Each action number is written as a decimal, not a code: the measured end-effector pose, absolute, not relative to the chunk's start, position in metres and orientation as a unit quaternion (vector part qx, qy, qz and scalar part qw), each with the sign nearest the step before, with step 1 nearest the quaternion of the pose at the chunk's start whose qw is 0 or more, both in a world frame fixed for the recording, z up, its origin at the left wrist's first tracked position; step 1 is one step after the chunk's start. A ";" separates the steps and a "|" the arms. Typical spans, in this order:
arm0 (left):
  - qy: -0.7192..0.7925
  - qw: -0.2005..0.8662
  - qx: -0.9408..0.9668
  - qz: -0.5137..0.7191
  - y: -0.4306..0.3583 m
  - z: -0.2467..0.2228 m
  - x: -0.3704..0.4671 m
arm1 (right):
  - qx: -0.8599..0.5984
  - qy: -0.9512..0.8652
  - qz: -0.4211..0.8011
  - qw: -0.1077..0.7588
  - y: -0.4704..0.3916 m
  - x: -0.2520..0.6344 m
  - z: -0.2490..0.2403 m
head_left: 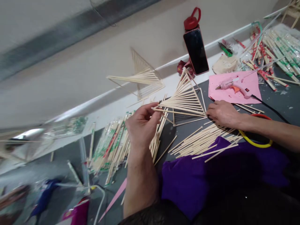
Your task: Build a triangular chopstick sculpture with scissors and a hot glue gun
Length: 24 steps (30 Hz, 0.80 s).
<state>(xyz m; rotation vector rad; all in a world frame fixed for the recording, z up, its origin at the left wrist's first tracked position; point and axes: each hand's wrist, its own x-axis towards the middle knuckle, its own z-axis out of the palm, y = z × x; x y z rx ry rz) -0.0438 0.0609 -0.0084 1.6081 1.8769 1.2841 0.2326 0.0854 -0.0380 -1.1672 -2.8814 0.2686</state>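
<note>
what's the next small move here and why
Probably a gentle press with the right hand at the near corner of the stick frame: its fingers are right there, the left hand pinches another corner, which should steady it, and the glue gun lies unheld on the pink sheet.

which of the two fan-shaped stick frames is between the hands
The nearer stick frame, its left corner pinched by the left hand and its right corner at the right hand; the farther stick frame, beside the wall, is untouched.
</note>
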 end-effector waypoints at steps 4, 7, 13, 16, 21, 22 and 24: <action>0.663 0.175 0.567 0.457 0.061 -0.006 -0.040 | -0.378 -0.923 0.074 0.015 0.085 0.230 -0.037; 0.661 0.169 0.568 0.461 0.062 -0.005 -0.039 | -0.391 -0.917 0.067 0.039 0.084 0.232 -0.036; 0.645 0.172 0.576 0.473 0.063 -0.007 -0.039 | -0.383 -0.914 0.088 0.100 0.076 0.249 -0.038; 0.651 0.167 0.574 0.467 0.063 -0.005 -0.039 | -0.377 -0.916 0.091 0.101 0.074 0.257 -0.040; 0.665 0.175 0.566 0.455 0.061 -0.004 -0.040 | -0.385 -0.909 0.090 0.132 0.076 0.260 -0.045; 0.666 0.176 0.565 0.454 0.060 -0.004 -0.041 | -0.384 -0.909 0.087 0.138 0.076 0.259 -0.046; 0.667 0.176 0.566 0.452 0.058 -0.005 -0.044 | -0.377 -0.910 0.078 0.153 0.076 0.256 -0.049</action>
